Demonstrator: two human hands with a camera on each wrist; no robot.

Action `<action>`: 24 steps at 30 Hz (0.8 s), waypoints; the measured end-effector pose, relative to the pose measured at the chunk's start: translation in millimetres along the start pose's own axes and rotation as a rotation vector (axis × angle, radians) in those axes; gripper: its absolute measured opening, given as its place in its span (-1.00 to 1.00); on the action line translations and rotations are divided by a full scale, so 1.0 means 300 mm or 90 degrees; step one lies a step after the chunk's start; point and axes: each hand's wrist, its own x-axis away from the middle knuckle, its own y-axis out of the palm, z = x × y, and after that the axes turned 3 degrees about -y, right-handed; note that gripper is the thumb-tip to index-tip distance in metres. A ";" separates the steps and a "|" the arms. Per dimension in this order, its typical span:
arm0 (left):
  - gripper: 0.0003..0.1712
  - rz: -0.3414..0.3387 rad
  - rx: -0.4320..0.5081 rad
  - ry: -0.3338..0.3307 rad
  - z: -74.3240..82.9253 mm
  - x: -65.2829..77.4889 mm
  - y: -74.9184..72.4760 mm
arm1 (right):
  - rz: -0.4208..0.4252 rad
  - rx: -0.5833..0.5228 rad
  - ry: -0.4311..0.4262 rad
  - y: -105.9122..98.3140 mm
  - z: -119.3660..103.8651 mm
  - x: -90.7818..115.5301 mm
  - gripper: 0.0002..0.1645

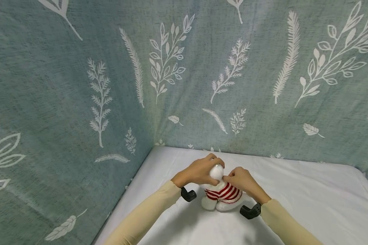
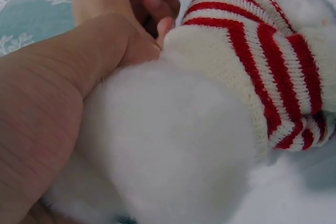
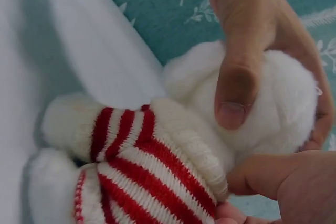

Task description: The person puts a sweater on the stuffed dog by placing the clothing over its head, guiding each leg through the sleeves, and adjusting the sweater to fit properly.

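A fluffy white plush toy (image 1: 216, 172) lies on the white sheet, dressed in a red-and-white striped knitted sweater (image 1: 228, 194). My left hand (image 1: 200, 170) grips its head, with the thumb across it in the right wrist view and the fingers around the far side. At the neck, my right hand (image 1: 246, 181) pinches the cream collar (image 3: 202, 153) of the sweater between thumb and fingers. Two stubby white legs (image 3: 50, 182) of the toy stick out below the knit. The toy's face is not visible in the head view.
A white sheet (image 1: 294, 190) covers the surface under the toy. Green-grey curtains (image 1: 202, 68) with white leaf prints stand behind and on the left. Black wrist devices (image 1: 250, 211) sit below both wrists, beside the cream sleeves (image 1: 153, 211).
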 end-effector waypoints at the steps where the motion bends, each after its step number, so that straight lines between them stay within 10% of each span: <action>1: -0.40 0.000 -0.003 0.002 0.003 -0.002 0.003 | -0.003 0.001 0.003 0.005 -0.001 -0.008 -0.52; 9: -0.39 0.004 -0.014 0.000 0.004 -0.007 0.010 | 0.008 -0.079 -0.007 0.014 0.016 -0.031 -0.86; 24: -0.40 0.002 0.013 -0.027 -0.010 0.000 0.006 | -0.038 -0.029 0.070 -0.047 0.163 0.015 -0.53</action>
